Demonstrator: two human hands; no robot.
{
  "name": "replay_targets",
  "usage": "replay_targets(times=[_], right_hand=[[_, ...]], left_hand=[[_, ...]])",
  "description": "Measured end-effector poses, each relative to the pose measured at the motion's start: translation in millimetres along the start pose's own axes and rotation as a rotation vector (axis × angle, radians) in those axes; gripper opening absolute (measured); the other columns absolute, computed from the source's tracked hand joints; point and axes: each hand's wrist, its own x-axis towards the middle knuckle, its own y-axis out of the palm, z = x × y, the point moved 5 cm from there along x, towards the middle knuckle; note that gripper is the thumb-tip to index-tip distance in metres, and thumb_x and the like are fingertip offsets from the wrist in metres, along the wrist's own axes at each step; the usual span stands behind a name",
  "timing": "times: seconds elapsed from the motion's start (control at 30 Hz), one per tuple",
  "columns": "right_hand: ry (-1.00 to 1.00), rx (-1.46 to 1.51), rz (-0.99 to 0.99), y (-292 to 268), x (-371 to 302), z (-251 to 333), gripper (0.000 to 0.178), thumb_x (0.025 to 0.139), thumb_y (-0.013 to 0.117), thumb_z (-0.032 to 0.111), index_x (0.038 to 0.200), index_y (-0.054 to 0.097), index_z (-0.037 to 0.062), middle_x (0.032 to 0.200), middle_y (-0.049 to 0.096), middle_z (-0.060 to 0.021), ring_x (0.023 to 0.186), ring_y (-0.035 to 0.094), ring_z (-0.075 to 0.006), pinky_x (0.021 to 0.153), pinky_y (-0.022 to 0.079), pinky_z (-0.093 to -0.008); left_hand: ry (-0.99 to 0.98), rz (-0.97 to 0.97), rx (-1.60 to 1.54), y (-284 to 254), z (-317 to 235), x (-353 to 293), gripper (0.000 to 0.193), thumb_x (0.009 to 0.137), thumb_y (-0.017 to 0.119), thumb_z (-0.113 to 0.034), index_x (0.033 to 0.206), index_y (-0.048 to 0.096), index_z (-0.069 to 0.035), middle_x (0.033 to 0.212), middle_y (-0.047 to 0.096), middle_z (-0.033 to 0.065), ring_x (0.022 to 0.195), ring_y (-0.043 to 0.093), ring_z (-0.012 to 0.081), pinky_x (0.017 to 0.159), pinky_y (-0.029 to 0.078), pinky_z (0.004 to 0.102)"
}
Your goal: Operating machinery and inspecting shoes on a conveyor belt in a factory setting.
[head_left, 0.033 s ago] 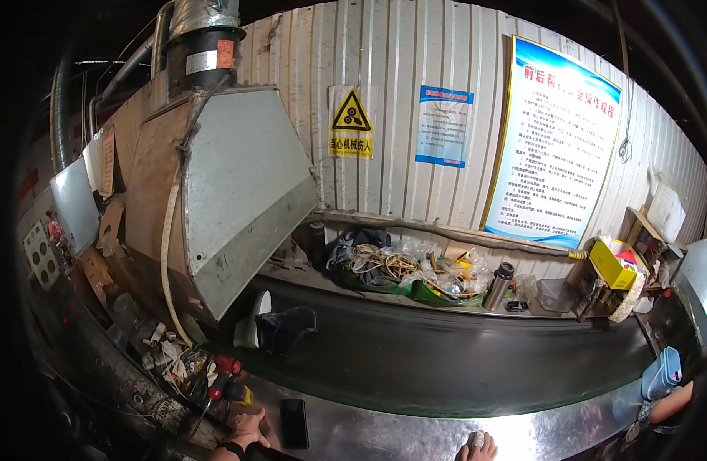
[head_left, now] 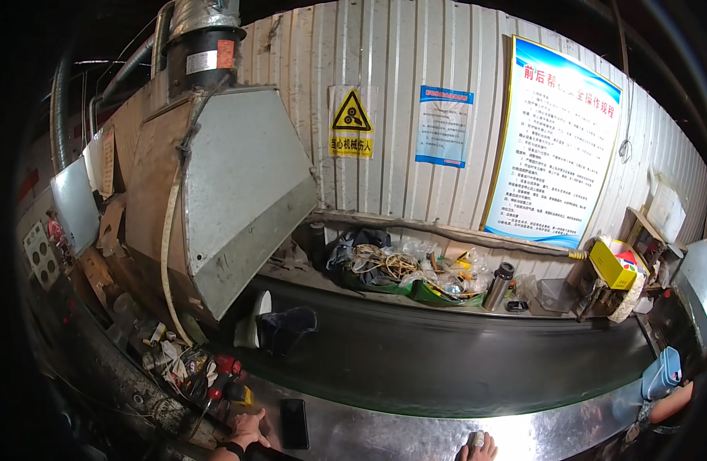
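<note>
My left hand (head_left: 248, 430), a dark band at its wrist, rests with fingers stretched out on the near metal ledge (head_left: 415, 430). Just right of it lies a black phone (head_left: 294, 424). My right hand (head_left: 484, 449) comes in at the bottom edge, partly cut off, its fingers lying on the ledge; a pale wrap-like patch (head_left: 475, 440) shows on or at the fingers. Beyond the ledge, on the dark conveyor belt (head_left: 445, 361), a shoe with a pale sole (head_left: 262, 307) and a dark upper (head_left: 288, 326) lies beside the hood.
A large metal hood (head_left: 242, 161) stands over the belt at left. Red and black tools (head_left: 224, 376) and scraps lie near my left hand. Bags of scrap (head_left: 415, 269) and a steel flask (head_left: 498, 286) line the back shelf. Another person's arm (head_left: 670, 404) is at right, by a blue container (head_left: 662, 374).
</note>
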Motion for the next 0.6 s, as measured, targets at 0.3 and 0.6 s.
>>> replay_targets(times=[0.3,0.6], right_hand=[[-0.098,-0.048,-0.103,-3,-2,2,0.064,0.108,0.042,0.037,0.166,0.018,0.0221,0.158,0.03,-0.0383,0.141,0.036,-0.058,0.115,0.035,-0.061],[-0.228,-0.231,-0.103,5,-4,4,0.059,0.103,0.048,0.017,0.156,0.028,0.0009,0.166,0.015,-0.0345,0.141,0.032,-0.0632,0.113,0.04,-0.0644]], left_hand=[[-0.005,-0.013,-0.002,9,6,5,0.129,0.042,0.098,-0.061,0.156,0.044,-0.031,0.123,0.071,0.0215,0.118,0.066,0.0435,0.103,0.05,0.0528],[-0.01,0.012,-0.023,1,2,1,0.126,0.046,0.098,-0.057,0.156,0.045,-0.027,0.12,0.072,0.0224,0.119,0.067,0.0404,0.108,0.047,0.0481]])
